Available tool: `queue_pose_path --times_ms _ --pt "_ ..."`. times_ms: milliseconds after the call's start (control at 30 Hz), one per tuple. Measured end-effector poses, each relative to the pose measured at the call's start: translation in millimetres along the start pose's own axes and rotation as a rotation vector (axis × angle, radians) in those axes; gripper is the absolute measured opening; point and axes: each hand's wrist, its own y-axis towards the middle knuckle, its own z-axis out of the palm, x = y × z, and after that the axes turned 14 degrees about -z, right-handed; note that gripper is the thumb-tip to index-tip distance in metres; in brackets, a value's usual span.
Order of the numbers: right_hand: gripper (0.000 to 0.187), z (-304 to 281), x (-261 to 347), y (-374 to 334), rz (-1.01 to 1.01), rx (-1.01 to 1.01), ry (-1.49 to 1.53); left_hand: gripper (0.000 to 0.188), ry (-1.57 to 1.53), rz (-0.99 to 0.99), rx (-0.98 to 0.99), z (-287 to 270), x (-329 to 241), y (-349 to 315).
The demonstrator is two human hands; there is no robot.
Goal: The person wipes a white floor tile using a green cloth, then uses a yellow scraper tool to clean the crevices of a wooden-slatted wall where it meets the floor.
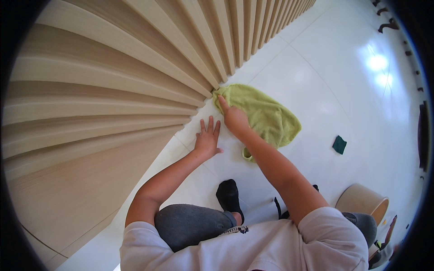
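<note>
A yellow-green cloth (266,110) lies spread on the white tiled floor against the foot of a slatted wooden panel (117,77). My right hand (236,119) is on the cloth's left part, its index finger stretched out and pressing a corner of the cloth by the base of the slats. The other fingers of that hand are curled, and their tips are hidden. My left hand (208,139) rests on the floor just left of the cloth. Its fingers are spread and it holds nothing.
A dark green scouring pad (339,145) lies on the floor to the right. At the lower right stands a round beige object (361,201), partly behind my knee. My black-socked foot (229,198) is on the floor below my hands. Dark furniture legs (389,25) show at the far right.
</note>
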Motion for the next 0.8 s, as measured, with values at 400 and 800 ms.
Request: queue_pose_path --times_ms 400,800 --pt "0.073 8 4 -8 0.044 0.002 0.026 0.113 -0.030 0.033 -0.053 6 5 0" --pt "0.068 3 -2 -7 -0.092 0.077 -0.029 0.112 -0.027 0.040 -0.058 7 1 1"
